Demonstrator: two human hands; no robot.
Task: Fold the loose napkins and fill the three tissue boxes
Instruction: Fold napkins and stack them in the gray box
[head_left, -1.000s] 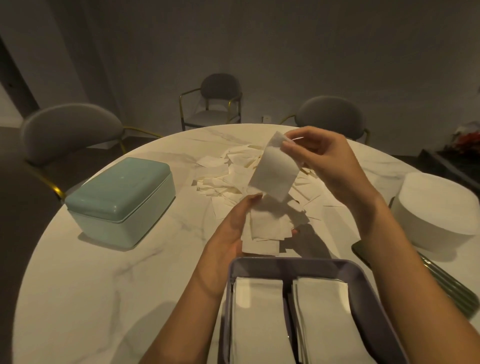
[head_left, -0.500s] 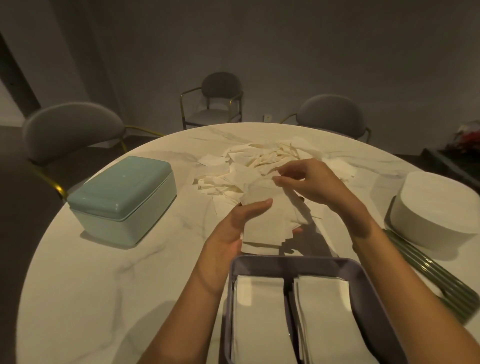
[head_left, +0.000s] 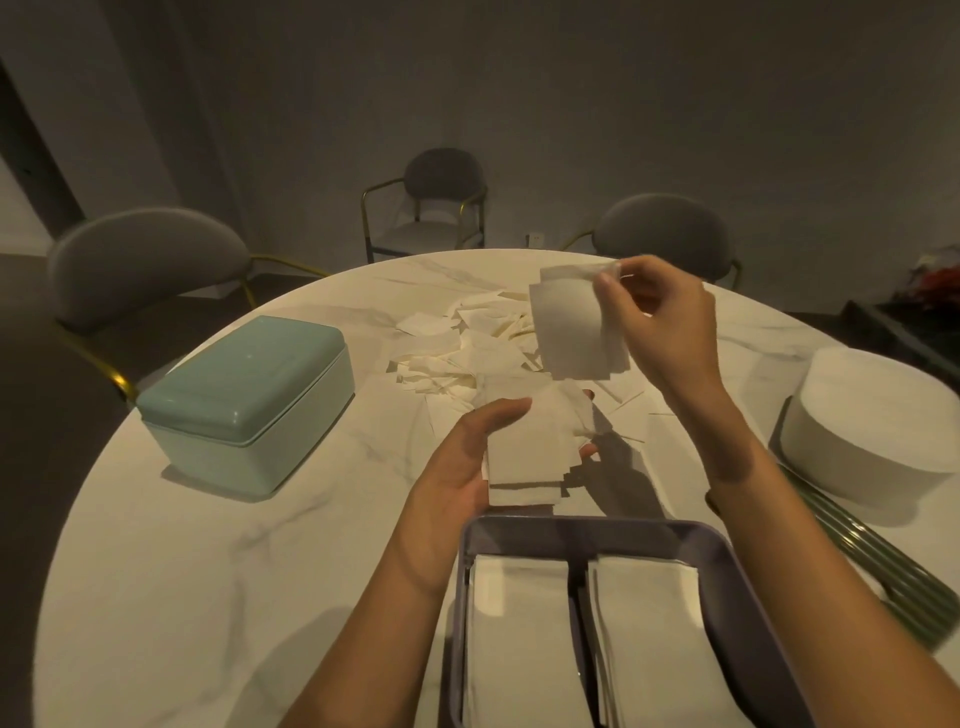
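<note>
Nearest the person, the open purple box (head_left: 582, 530) already holds two rows of folded napkins, so it looks close to full. Just beyond its far rim the left hand (head_left: 457, 467) lies palm up, fingers and thumb curled round a stack of napkins (head_left: 530, 447) that rests in the palm. Half a second ago the right hand was down at this stack; now the right hand (head_left: 660, 322) has risen up and to the right, pinching a single napkin (head_left: 576, 327) by its top corner between thumb and fingertips, the sheet hanging free above the loose pile (head_left: 467, 348) on the marble table (head_left: 208, 545). It seems one sheet has been added and a fresh one picked, so gathering goes on, with many napkins left. The right wrist is bent, forearm angled in from the lower right. The teal box (head_left: 244, 400) sits closed at left, the white box (head_left: 872, 431) at right.
</note>
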